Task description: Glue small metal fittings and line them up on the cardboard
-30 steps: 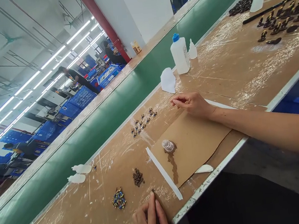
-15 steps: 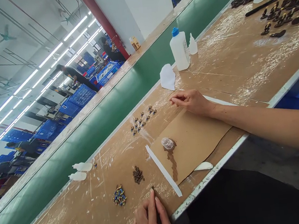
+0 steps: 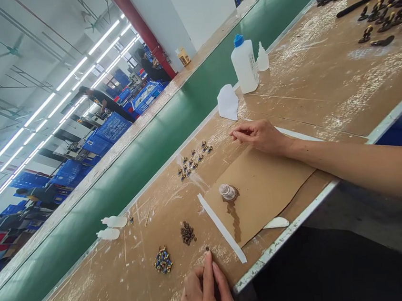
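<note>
OK, L fingers @ bead, nr tbl-edge

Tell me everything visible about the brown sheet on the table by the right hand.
The brown sheet looks like flat cardboard and lies on the table near its front edge. A white strip runs along its left end; another shows by the right hand. A small pale container sits on it, with a dark, wet-looking stain trailing toward the near edge. A white piece shows at that edge. Whether the hand touches the sheet is unclear.
</note>
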Demonstrator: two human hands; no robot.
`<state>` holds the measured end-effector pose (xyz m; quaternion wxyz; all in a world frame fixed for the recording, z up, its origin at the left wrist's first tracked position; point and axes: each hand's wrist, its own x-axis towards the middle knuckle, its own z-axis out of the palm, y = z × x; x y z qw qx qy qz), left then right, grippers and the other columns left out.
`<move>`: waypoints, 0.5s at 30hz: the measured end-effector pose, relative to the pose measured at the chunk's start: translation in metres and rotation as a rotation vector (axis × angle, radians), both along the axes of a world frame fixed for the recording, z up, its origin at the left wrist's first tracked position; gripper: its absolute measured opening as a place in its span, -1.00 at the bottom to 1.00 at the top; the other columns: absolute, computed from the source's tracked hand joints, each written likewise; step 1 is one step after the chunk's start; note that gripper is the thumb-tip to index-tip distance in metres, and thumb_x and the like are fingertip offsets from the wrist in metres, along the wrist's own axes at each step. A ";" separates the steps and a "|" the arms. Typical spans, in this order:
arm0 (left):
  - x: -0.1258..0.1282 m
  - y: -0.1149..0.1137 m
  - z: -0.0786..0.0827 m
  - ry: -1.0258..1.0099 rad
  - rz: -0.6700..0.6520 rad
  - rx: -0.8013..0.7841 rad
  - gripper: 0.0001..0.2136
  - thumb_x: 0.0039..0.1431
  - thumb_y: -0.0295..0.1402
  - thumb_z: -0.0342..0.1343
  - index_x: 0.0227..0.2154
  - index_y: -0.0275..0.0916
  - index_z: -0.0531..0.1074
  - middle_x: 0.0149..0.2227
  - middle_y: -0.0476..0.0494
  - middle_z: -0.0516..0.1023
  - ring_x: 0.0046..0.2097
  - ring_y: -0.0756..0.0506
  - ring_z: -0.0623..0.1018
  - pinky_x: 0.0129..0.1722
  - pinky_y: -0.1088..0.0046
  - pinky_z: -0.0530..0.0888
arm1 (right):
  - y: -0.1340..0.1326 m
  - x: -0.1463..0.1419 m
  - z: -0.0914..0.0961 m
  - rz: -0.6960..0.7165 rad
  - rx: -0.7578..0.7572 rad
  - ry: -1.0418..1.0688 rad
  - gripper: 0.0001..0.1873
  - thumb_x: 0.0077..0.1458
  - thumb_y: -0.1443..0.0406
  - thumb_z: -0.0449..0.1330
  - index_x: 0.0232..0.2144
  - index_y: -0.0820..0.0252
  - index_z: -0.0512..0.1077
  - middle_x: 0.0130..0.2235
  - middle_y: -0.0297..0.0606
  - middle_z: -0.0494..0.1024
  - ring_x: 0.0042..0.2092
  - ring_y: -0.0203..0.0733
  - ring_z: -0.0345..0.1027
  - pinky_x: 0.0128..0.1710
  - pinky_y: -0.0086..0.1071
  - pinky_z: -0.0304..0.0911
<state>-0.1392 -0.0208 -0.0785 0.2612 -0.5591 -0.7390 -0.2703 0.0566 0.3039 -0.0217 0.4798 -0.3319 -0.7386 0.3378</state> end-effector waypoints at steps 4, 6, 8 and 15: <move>0.005 0.002 0.002 -0.004 0.006 0.000 -0.68 0.07 -0.53 0.11 -0.11 -0.09 0.47 -0.45 -0.03 0.43 -0.48 0.00 0.44 -0.45 0.38 0.33 | 0.000 0.000 -0.001 0.010 -0.003 0.006 -0.74 0.11 0.10 0.06 -0.37 0.04 0.49 -0.34 -0.33 0.57 -0.36 -0.24 0.35 -0.33 -0.34 0.28; 0.006 0.003 0.004 -0.008 0.016 -0.010 -0.68 0.08 -0.53 0.11 -0.10 -0.10 0.47 -0.46 -0.02 0.42 -0.49 0.00 0.43 -0.45 0.38 0.33 | 0.000 0.000 -0.001 0.015 -0.005 0.010 -0.74 0.11 0.10 0.07 -0.37 0.04 0.49 -0.34 -0.32 0.57 -0.36 -0.23 0.35 -0.32 -0.34 0.28; 0.007 0.004 0.006 -0.015 0.031 -0.032 -0.69 0.10 -0.52 0.09 -0.10 -0.11 0.47 -0.45 -0.03 0.43 -0.48 0.00 0.43 -0.42 0.37 0.33 | 0.001 0.000 -0.001 0.020 -0.009 0.015 -0.74 0.11 0.10 0.08 -0.37 0.06 0.50 -0.34 -0.30 0.56 -0.36 -0.23 0.35 -0.31 -0.33 0.27; 0.012 0.007 0.007 -0.041 0.000 0.009 -0.70 0.12 -0.47 0.08 -0.10 -0.07 0.48 -0.49 -0.01 0.41 -0.50 0.01 0.41 -0.42 0.41 0.32 | 0.003 0.000 -0.004 0.026 -0.022 0.034 -0.79 0.09 0.13 0.11 -0.40 0.02 0.51 -0.37 -0.30 0.56 -0.38 -0.18 0.36 -0.34 -0.28 0.24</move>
